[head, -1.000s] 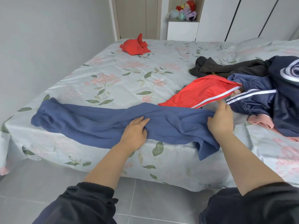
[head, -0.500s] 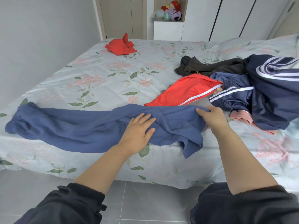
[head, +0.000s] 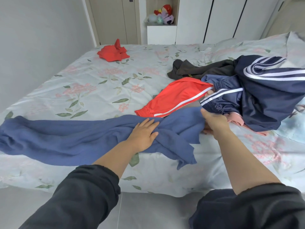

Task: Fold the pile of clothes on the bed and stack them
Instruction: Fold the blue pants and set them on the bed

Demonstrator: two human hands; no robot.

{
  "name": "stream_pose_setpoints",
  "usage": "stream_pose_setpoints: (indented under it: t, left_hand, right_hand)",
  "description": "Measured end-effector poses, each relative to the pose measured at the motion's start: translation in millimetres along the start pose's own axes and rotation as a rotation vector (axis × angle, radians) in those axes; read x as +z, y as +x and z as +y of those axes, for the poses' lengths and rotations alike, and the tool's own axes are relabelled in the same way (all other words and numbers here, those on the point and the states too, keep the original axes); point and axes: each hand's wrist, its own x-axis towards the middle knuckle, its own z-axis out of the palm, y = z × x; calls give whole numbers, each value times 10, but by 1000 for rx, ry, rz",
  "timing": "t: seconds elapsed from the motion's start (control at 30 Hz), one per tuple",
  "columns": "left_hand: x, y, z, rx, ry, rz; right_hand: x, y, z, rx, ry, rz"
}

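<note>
Barely begun, I judge: the left hand (head: pixel 145 131) presses flat on the blue garment (head: pixel 66 139) stretched along the near edge of the bed (head: pixel 99 76), the right hand (head: pixel 212 119) grips its end; the pile (head: pixel 257 96) beside it waits unfolded

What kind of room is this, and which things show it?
Most likely a home bedroom: a flower-printed bed, tall white wardrobe doors behind it, and soft toys on a shelf.
</note>
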Motion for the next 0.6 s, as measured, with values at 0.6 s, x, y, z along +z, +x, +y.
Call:
stream_pose_setpoints:
  t: [0.6]
  left_hand:
    - [80, -488, 185, 311, -137, 198]
  right_hand:
    - [43, -270, -34, -84, -87, -128]
